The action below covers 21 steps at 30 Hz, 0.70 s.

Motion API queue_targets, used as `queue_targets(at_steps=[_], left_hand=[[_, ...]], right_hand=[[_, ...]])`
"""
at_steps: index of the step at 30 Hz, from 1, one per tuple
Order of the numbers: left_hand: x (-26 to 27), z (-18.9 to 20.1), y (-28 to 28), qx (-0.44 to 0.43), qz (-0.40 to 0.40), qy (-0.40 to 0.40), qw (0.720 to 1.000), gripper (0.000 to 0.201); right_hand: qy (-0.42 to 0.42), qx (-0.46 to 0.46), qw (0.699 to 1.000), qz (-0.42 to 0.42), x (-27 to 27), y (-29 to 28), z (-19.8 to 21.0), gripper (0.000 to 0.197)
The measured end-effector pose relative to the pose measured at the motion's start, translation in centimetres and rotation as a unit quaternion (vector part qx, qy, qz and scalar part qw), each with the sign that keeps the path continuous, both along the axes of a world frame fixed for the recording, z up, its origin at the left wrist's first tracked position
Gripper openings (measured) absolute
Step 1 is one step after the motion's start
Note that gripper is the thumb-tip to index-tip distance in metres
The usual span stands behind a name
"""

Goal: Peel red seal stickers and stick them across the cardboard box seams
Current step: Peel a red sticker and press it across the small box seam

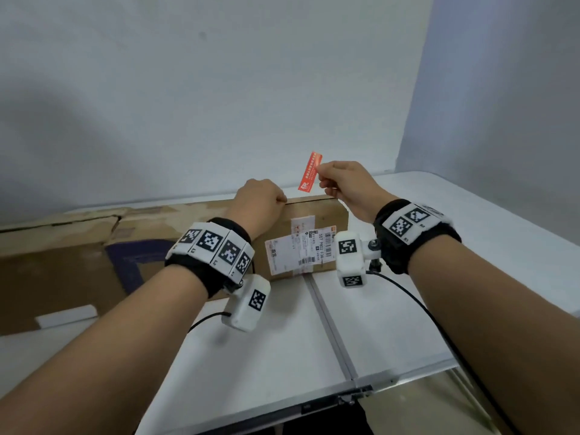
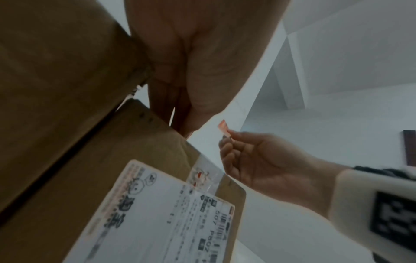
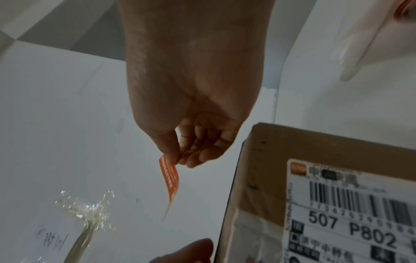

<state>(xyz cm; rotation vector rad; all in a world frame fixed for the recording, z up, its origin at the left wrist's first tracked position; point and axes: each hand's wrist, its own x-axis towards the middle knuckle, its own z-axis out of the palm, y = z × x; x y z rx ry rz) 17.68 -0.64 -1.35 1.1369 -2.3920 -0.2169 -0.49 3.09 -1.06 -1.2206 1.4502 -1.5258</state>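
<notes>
Head view, left to right: a large flattened cardboard sheet (image 1: 62, 246) lies along the back of the white worktop (image 1: 282, 340), a white strip (image 1: 67, 315) resting on its near edge. Beside it stands the brown cardboard box (image 1: 314, 211), its near face carrying a shipping label (image 1: 298, 249) with barcode and a smaller slip under clear tape.

I have my left hand (image 1: 260, 199) on the box's top edge, fingers curled over it; I judge this is to brace the light carton so it does not slide when the seal is pressed on. How firmly the fingers grip I cannot tell, since the left wrist view shows only the palm against cardboard.

My right hand (image 1: 342, 183) hovers just above the box's top right, thumb and forefinger pinching one end of the red seal sticker (image 1: 310, 172), the other fingers curled in. Held by its end, the strip hangs free, apart from the box, which should keep the adhesive off skin and cardboard until it is lined up over a seam.

The sticker is a thin, narrow rectangle, glossy red with pale print, and it bows slightly in the right wrist view. The box is matte corrugated board with dented corners; crumpled clear film (image 3: 87, 206) lies on the worktop below.
</notes>
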Motion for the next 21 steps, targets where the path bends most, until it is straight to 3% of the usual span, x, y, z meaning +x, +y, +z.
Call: queue_targets(at_steps=[5, 11, 21], left_hand=[[0.2, -1.6, 0.6, -0.057, -0.009, -0.057, 0.997, 0.032], [0.4, -2.7, 0.9, -0.123, -0.027, -0.097, 0.987, 0.031], [1.4, -2.9, 0.9, -0.09, -0.042, -0.072, 0.992, 0.02]], right_hand=[[0.04, 0.0, 0.998, 0.05, 1.4, -1.1, 0.3, 0.016], [0.074, 0.025, 0.996, 0.052, 1.3, -1.2, -1.6, 0.015], [0.09, 0.01, 0.996, 0.023, 1.0, -0.5, -2.5, 0.013]])
